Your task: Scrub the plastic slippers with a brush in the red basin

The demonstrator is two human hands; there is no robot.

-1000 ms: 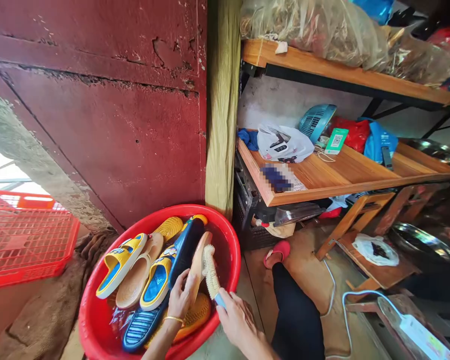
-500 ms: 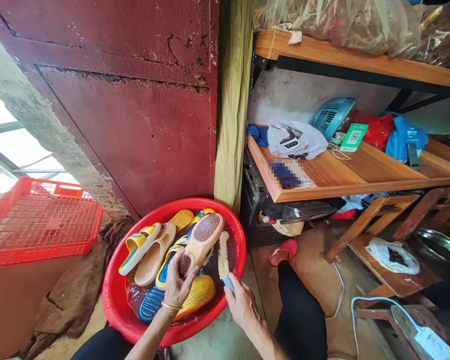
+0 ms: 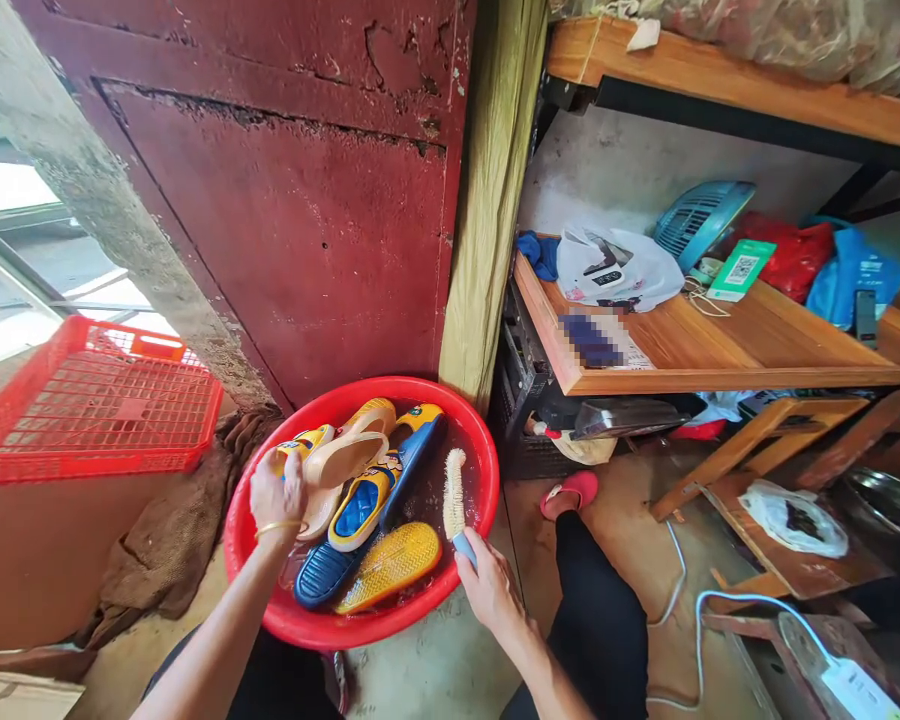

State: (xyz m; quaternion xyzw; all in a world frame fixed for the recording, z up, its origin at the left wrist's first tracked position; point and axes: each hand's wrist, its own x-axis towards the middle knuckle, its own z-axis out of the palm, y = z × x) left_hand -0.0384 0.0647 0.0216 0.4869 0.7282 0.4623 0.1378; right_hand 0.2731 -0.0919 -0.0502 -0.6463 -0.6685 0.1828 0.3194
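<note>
Head camera shows one round red plastic tub (image 3: 362,632) standing on the floor, with slippers and some water inside. The left hand (image 3: 279,495) is closed at the end of a beige open slipper (image 3: 343,457), which is tilted over the other slippers at the tub's left part. The right hand (image 3: 487,585) grips the blue handle of a brush with cream bristles (image 3: 454,497); these bristles are apart from the beige slipper. Near the right hand, a yellow slipper with textured sole (image 3: 397,562) lies sole up, beside a dark blue ribbed sole (image 3: 321,575).
</note>
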